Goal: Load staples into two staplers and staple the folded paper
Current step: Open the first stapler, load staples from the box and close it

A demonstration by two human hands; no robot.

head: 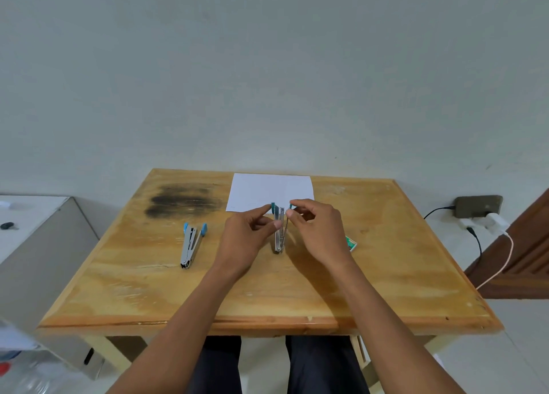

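Both forearms are stretched forward over the near edge of the wooden bench (386, 263), bare to the elbow and angled inward so that the hands meet near the middle of the top. The left hand (246, 233) is turned with its back to the camera; its thumb and forefinger are pinched against the left side of a teal-tipped stapler (280, 233), the other fingers curled under. The right hand (319, 230) is held just beside it, its fingertips (289, 213) drawn together at the upper right of the same stapler. Whether a strip of staples is held there cannot be told.

This stapler is opened in a narrow V, its hinge pointed toward the person and its teal ends lying at the near edge of the folded paper (269, 191). The paper is laid flat at the far side of the bench. A second stapler (191, 246), with light blue ends, is left open on the bench well to the left, untouched. A small green and white box (351, 243) is partly hidden behind the right wrist. A dark scorched patch (182, 200) is seen on the far left of the wood.
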